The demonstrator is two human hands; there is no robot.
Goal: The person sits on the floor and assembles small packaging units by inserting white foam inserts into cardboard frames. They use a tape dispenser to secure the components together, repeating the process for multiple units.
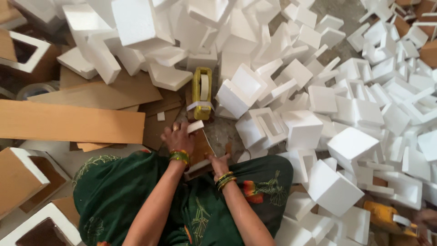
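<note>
Left hand (178, 135) grip closed on small white foam piece (195, 126); right hand (219, 162) pressing brown cardboard panel (200, 149) on lap. Fitting stage, apparently; yellow tape dispenser (202, 92) sits just ahead.

Right hand (219, 162) fingers hidden behind board (200, 148) (brown); second tape dispenser (389, 218) — blurred.

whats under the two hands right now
A brown cardboard sheet with white foam pieces at its ends lies under the left hand and right hand. What is beneath the sheet is covered.
</note>
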